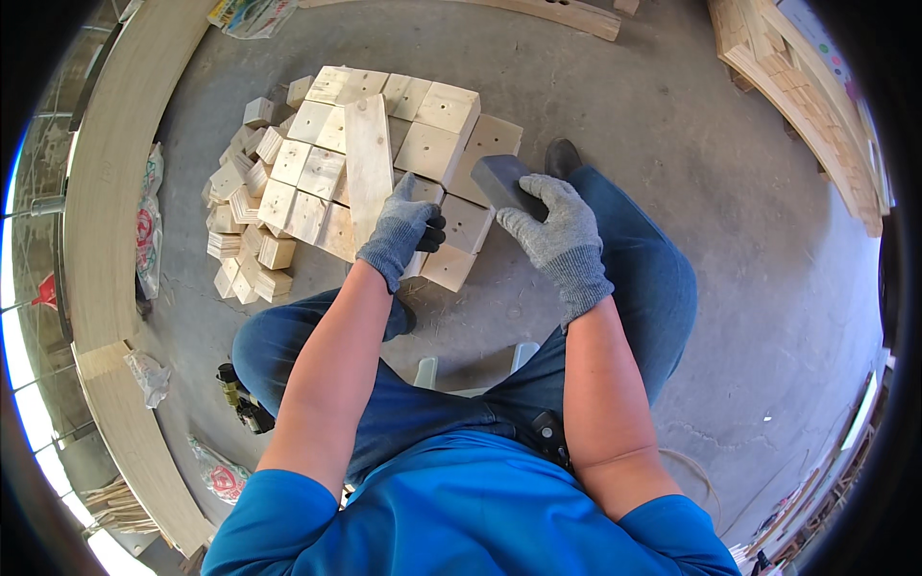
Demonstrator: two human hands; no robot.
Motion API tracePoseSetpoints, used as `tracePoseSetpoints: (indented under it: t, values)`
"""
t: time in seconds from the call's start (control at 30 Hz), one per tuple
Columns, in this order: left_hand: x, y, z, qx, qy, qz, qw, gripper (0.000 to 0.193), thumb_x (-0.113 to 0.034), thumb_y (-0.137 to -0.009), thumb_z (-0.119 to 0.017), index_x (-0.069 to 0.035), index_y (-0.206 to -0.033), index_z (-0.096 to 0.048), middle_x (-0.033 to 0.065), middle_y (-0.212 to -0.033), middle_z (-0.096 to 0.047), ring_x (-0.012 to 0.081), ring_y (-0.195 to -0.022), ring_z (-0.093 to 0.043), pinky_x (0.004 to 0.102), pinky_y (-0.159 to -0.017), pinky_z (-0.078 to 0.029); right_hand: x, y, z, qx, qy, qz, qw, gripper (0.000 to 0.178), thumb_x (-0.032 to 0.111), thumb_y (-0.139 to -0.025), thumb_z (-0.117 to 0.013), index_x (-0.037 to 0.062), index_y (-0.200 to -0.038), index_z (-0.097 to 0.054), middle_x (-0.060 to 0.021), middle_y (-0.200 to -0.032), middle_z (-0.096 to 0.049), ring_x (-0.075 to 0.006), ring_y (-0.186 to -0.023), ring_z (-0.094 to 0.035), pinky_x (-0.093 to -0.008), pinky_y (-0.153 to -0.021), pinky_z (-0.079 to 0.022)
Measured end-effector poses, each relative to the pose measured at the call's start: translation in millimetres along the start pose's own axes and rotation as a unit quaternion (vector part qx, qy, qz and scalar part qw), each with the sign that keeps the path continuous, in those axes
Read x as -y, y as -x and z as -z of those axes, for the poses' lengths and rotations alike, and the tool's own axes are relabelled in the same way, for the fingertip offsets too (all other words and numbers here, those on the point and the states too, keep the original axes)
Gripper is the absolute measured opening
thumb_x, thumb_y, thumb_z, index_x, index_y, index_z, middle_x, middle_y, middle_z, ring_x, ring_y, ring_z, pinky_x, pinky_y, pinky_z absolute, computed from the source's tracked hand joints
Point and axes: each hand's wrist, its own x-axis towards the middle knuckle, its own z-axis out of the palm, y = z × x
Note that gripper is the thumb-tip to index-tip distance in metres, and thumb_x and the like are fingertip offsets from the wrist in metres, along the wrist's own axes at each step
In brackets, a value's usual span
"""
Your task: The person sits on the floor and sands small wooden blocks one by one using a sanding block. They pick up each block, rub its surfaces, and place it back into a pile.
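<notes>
My left hand (408,226), in a grey glove with dark fingertips, is over the right side of a stack of pale square wooden blocks (427,154). One of its digits points forward and the others bend loosely, with nothing visible in them. Just left of it a narrow flat wooden board (369,158) lies across the stack. In my right hand (557,221), gloved the same way, is a dark grey rectangular block (509,184), gripped at its near end and held tilted at the stack's right edge. Several block tops show small dark holes.
Smaller wood offcuts (245,206) are heaped left of the stack. A long plank (110,192) runs along the left side, with plastic bags (149,226) beside it. Stacked timber (802,91) stands at the far right. A cordless tool (245,398) lies by my left leg.
</notes>
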Motion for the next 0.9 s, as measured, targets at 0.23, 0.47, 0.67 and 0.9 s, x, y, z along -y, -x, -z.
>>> tracePoseSetpoints:
  t: [0.23, 0.47, 0.67, 0.9]
  values:
    - [2, 27, -6, 0.225, -0.119, 0.057, 0.965, 0.038, -0.004, -0.097, -0.063, -0.003, -0.133, -0.074, 0.0091, -0.083, -0.075, 0.0183, -0.063, -0.071, 0.0321, -0.057, -0.06, -5, -1, 0, -0.011, -0.028, 0.021, 0.999, 0.052, 0.032, -0.087, -0.089, 0.0024, -0.128, -0.076, -0.0199, -0.132, -0.073, -0.037, -0.121, -0.071, -0.0437, -0.107, -0.056]
    - [52, 47, -25, 0.197, -0.102, 0.1, 0.97, 0.041, -0.012, -0.102, -0.067, -0.005, -0.142, -0.066, 0.0081, -0.092, -0.074, 0.0152, -0.066, -0.069, 0.0293, -0.057, -0.056, -3, -2, -1, 0.001, 0.002, 0.009, 1.0, 0.052, 0.032, -0.087, -0.089, 0.0023, -0.128, -0.076, -0.0202, -0.132, -0.073, -0.0367, -0.123, -0.07, -0.0436, -0.108, -0.056]
    - [46, 48, -9, 0.008, -0.027, 0.007, 1.0, 0.074, -0.008, -0.099, -0.071, -0.007, -0.166, -0.041, 0.0111, -0.093, -0.072, 0.0182, -0.062, -0.066, 0.0327, -0.056, -0.056, -1, -2, 0, 0.003, -0.001, 0.0, 1.0, 0.053, 0.034, -0.088, -0.088, 0.0036, -0.129, -0.075, -0.0192, -0.134, -0.073, -0.037, -0.124, -0.07, -0.0437, -0.108, -0.055]
    - [47, 40, -5, -0.049, -0.063, 0.005, 0.997, 0.079, -0.005, -0.098, -0.069, -0.007, -0.169, -0.034, 0.0123, -0.086, -0.071, 0.0196, -0.06, -0.065, 0.0343, -0.051, -0.053, -1, -1, 0, 0.01, 0.016, -0.011, 1.0, 0.055, 0.035, -0.087, -0.088, 0.0045, -0.131, -0.075, -0.0187, -0.135, -0.072, -0.0368, -0.125, -0.069, -0.0442, -0.109, -0.054]
